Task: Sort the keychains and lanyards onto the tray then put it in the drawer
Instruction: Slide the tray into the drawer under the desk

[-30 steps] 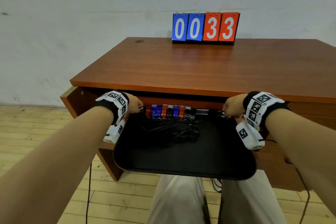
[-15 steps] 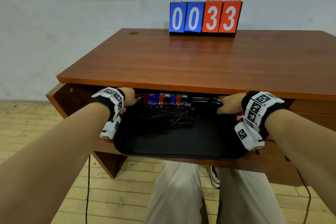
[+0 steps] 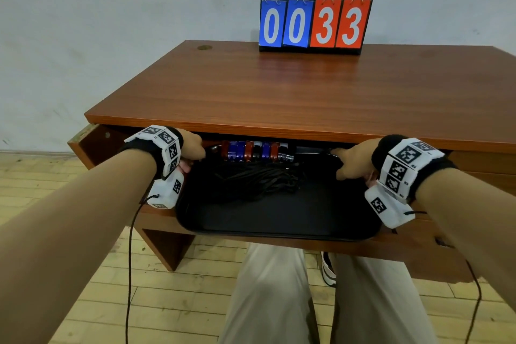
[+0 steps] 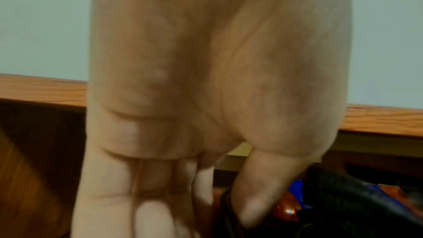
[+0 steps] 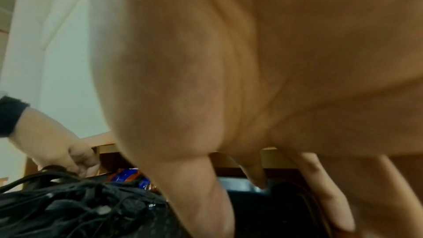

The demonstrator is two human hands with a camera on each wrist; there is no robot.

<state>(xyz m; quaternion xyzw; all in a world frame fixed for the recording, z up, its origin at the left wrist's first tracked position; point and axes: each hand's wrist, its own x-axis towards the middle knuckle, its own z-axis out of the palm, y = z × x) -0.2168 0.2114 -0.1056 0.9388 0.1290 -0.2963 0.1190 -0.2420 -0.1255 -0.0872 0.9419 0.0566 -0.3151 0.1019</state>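
Left hand and right hand each pinch a side rim of the black tray, thumbs on top, fingers underneath. It sits partly inside the open drawer under the desk, keychains at its far edge, lanyards heaped behind them. Stiff and probably light, it should stay level; the loose cords may slide. The desk's front edge hangs low above the keychains, with a scoreboard on top

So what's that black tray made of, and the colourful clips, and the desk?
The black tray looks like plastic: smooth, matte, with a rounded moulded rim. The clips, red, blue, black and silver, look like shiny coated metal, since they glint. The desk shows reddish wood grain with a slight sheen; solid wood or laminate, I can't tell. The black lanyards look like woven cord.
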